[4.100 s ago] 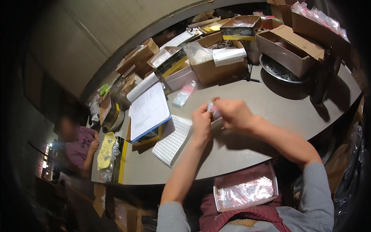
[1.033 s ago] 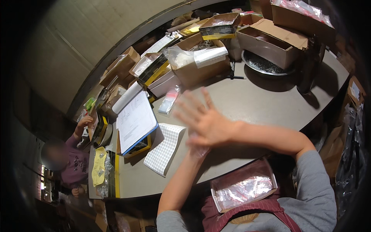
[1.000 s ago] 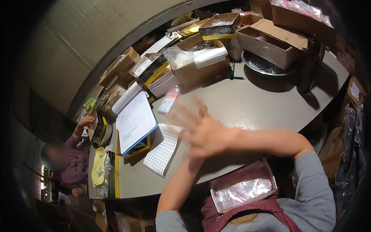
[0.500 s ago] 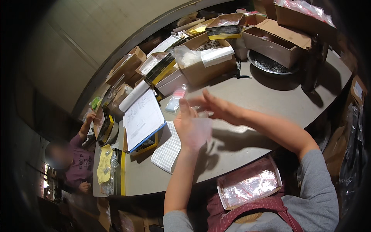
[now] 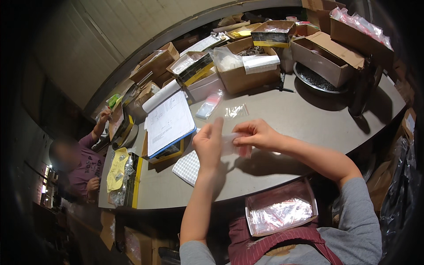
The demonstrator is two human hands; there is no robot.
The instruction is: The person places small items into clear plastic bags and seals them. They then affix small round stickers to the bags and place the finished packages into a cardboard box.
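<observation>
Between my two hands, above the near part of the table, is a small clear plastic bag [image 5: 228, 145] with a reddish strip. My right hand [image 5: 258, 135] pinches its right side with thumb and fingers. My left hand [image 5: 207, 145] is closed at its left side, a finger pointing up and slightly blurred. Just beyond them lie a small bag with pink and pale blue contents [image 5: 210, 104] and a flat clear bag [image 5: 237, 111]. Under my left hand is a sheet of round grey-white stickers [image 5: 186, 169]. An open box of clear bags [image 5: 282, 213] sits at my lap.
A blue clipboard with papers [image 5: 170, 126] leans on a box at left. Open cardboard boxes [image 5: 247, 79] crowd the table's back. A round metal bowl of small dark pieces [image 5: 319, 80] stands at right. Another person [image 5: 84, 170] is at the far left.
My right hand has come down and closed on the bag, which was held at my left palm. A flat clear bag now shows beyond my hands. The view has shifted slightly.
</observation>
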